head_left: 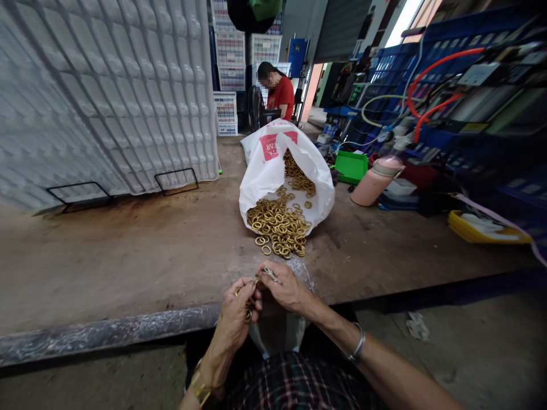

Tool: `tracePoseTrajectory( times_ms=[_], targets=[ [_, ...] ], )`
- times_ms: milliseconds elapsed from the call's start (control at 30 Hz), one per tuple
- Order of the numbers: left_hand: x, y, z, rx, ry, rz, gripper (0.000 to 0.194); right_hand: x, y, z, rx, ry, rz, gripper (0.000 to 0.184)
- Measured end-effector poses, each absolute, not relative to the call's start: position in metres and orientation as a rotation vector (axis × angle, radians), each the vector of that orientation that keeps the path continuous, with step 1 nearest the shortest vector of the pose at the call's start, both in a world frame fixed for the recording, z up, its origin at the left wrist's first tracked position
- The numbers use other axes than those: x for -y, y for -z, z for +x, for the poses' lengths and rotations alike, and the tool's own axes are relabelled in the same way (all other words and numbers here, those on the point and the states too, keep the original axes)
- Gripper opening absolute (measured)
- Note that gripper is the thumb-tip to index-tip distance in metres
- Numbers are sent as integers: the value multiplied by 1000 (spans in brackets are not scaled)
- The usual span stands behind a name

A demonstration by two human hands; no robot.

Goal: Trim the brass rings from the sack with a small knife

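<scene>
The left hand [234,316] is clenched on a bunch of rings [248,307], its fingers [247,285] curled over them. A loosened grip could spill them off the bench [128,267] edge. The right hand [287,287] pinches a small metal piece [270,274] at its fingertips, touching the bunch. More rings lie beyond, in a bag [273,165].

Small item btwn right hand [287,288] fingertips too small; forearms cut off.
</scene>
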State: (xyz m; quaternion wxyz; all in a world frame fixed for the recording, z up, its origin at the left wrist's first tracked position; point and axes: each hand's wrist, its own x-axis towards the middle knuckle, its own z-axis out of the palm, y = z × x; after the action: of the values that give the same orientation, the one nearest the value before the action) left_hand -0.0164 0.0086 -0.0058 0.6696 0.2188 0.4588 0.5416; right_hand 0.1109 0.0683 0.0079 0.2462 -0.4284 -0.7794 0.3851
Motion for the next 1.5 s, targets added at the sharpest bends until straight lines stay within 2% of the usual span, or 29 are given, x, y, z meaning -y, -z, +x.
tracePoseTrajectory(
  times_ms=[133, 267, 500, 700, 1033, 1267, 1400, 1500],
  targets=[
    [-8, 4, -17, -993, -1249, 424, 28, -67, -2, 112, 2233, -868, -1302, 16],
    [-8, 4, -17, -994, -1280, 413, 26, -61, 4, 114, 2460, -716, -1325, 22],
    [-9, 7, -17, -1004, -1310, 424, 27, -57, 9, 113, 2610, -598, -1338, 27],
    [-9, 6, -17, -1013, -1308, 423, 29, -58, 5, 112, 2608, -585, -1343, 31],
    [-7, 5, -14, -1123, -1282, 482, 28, -60, 6, 110, 2682, -481, -1540, 29],
    [-1, 1, -14, -988, -1233, 475, 23, -80, 6, 118, 2545, -363, -1683, 26],
    [-3, 3, -14, -955, -1251, 377, 27, -94, 5, 112, 2469, -298, -1711, 30],
    [-3, 3, -16, -933, -1237, 344, 27, -105, 10, 104, 2464, -226, -1830, 27]
  ],
)
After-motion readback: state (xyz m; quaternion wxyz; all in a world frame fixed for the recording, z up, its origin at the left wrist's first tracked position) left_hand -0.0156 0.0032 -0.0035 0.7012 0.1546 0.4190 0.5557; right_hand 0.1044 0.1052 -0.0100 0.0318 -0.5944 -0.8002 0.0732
